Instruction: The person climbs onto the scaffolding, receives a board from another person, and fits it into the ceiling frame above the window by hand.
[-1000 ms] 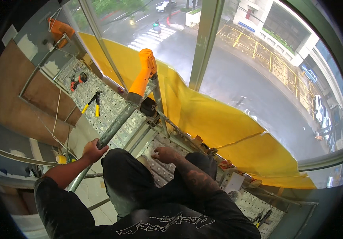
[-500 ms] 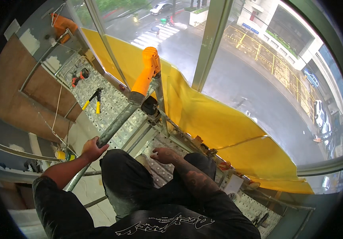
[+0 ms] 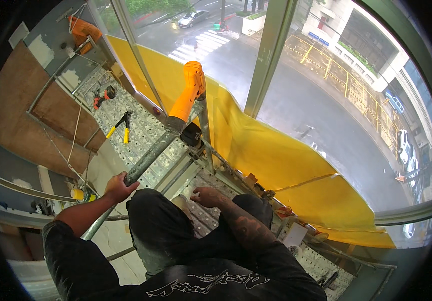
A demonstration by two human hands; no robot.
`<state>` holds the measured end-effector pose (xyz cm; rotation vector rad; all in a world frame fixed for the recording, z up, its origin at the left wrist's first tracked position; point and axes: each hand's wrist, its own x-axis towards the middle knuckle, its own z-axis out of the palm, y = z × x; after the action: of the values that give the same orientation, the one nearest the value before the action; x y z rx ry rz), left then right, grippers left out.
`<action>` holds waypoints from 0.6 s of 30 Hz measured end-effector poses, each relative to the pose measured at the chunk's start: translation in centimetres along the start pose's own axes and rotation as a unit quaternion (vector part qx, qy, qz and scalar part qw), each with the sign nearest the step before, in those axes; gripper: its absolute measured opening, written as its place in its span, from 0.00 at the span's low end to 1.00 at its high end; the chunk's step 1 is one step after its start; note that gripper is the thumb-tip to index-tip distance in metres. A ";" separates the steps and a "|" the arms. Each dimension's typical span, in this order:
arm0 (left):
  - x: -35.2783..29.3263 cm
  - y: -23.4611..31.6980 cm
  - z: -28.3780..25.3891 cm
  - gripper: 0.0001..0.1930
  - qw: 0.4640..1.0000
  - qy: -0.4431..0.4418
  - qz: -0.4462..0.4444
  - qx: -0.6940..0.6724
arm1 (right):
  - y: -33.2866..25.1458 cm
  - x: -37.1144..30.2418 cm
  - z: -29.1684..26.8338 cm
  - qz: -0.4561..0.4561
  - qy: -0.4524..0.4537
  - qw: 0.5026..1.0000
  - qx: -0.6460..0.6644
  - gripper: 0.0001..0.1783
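My left hand (image 3: pixel 119 187) is wrapped round a grey metal scaffold pipe (image 3: pixel 148 159), which slants up and away from me. On the pipe's far end sits an orange power tool (image 3: pixel 187 95) with a dark collar; neither hand touches it. Between my bent knees (image 3: pixel 158 215) hangs my right hand (image 3: pixel 207 196), its fingers loosely bent and apart, with nothing visible in them. Farther off on the perforated metal platform (image 3: pixel 143 128) lie a black hand tool with two yellow handles (image 3: pixel 120 127) and a red and black cordless drill (image 3: pixel 104 97).
A yellow sheet (image 3: pixel 271 165) covers the lower part of the tall windows, with a street below outside. Window frame posts (image 3: pixel 271 55) rise beyond the pipe. Brown boards (image 3: pixel 13 95) lean at the left. An orange bag (image 3: pixel 83 32) hangs at far left; another perforated platform (image 3: pixel 321 266) lies at lower right.
The view has shifted slightly, so the surroundings sit a little lower and to the right. Both hands keep their places. Outside, the silver car has moved left along the street.
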<state>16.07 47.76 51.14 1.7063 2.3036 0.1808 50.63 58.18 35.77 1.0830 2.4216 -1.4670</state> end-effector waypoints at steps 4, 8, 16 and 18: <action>-0.2 0.5 -0.4 0.31 1.000 -0.011 -0.004 -0.005 | -0.2 -0.1 -0.1 0.005 -0.004 1.000 0.010 0.31; -0.2 0.8 -0.7 0.31 1.000 -0.017 -0.012 -0.009 | -0.3 -0.3 -0.3 0.006 -0.002 1.000 0.001 0.31; -0.1 0.6 -0.5 0.32 1.000 -0.020 -0.008 -0.006 | -0.2 -0.2 -0.2 0.001 -0.003 1.000 0.006 0.31; -0.2 0.6 -0.5 0.33 1.000 -0.009 -0.007 0.000 | -0.1 -0.1 -0.1 0.004 0.005 1.000 0.001 0.31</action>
<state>16.56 47.84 51.84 1.6852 2.3023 0.1623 50.63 58.21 35.92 1.1012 2.4196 -1.4651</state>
